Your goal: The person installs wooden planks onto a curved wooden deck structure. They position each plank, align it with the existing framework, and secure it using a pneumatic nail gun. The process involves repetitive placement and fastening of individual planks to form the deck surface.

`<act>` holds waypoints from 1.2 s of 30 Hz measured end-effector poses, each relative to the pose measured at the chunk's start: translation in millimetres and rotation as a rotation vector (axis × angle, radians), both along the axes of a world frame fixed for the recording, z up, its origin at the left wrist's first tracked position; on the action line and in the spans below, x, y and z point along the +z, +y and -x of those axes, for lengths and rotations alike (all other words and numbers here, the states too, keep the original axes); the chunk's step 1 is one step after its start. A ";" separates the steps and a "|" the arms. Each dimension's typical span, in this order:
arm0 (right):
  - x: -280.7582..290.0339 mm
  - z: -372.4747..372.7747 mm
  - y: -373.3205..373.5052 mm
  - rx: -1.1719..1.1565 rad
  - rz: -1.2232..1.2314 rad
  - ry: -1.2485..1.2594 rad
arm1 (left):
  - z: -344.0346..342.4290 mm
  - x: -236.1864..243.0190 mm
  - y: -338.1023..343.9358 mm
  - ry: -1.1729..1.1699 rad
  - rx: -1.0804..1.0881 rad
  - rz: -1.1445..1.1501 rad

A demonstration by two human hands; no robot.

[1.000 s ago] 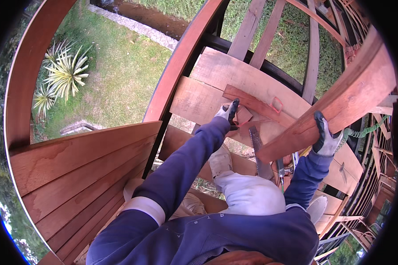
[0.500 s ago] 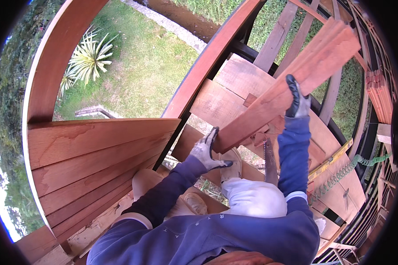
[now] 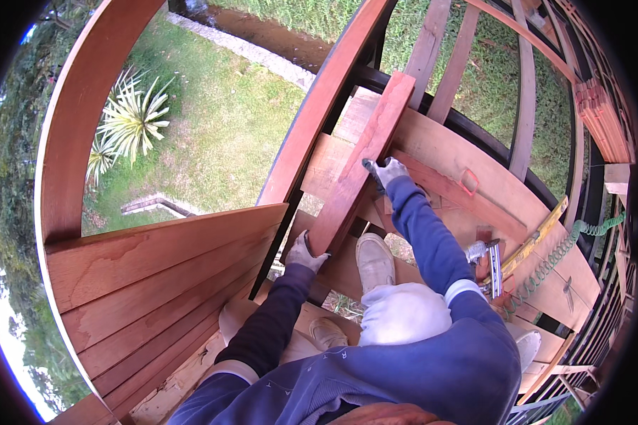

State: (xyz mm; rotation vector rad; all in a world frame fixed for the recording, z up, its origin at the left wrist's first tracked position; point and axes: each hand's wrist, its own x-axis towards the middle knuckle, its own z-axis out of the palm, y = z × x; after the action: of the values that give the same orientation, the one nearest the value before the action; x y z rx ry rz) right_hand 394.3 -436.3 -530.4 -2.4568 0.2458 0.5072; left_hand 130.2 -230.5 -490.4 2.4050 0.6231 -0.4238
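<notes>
A reddish-brown wooden board slants away from me over the plywood sheets, its near end close to my knees. My left hand, in a grey and black work glove, is closed round that near end. Farther up, my right hand grips the board's right edge, also gloved. Another reddish board lies on the plywood just right of my right hand, with a small orange-red loop on it. What lies under the held board is partly hidden.
A slatted wooden panel rises at my left beside a curved frame. To the right are a silver metal tool, a yellow spirit level, a green coiled hose and stacked strips. Gaps between beams show grass below.
The board has swung from the upper right toward the left and come down over the plywood. Both hands moved left with it. My left hand, spread at its end before, now grips it.
</notes>
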 end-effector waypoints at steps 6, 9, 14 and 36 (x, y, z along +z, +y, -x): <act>12.0 69.3 -48.9 0.204 -0.003 -0.156 | -21.3 52.4 -15.4 -0.024 -0.044 -0.136; 87.6 69.5 -38.6 0.347 0.022 -0.557 | -10.5 91.5 -17.3 -0.063 -0.010 -0.083; 178.1 56.4 -38.9 0.737 0.196 -1.130 | -1.4 209.6 -0.7 -0.131 -0.211 0.207; 321.1 80.7 149.3 0.627 -1.123 -0.608 | -70.0 567.1 171.3 -0.510 -0.202 -0.192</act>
State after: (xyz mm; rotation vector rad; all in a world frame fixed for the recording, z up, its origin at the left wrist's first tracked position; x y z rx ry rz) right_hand 313.6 -287.0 -209.3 -1.4043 -0.8550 0.0494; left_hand 200.2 -59.2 76.7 2.6220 0.1994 0.1816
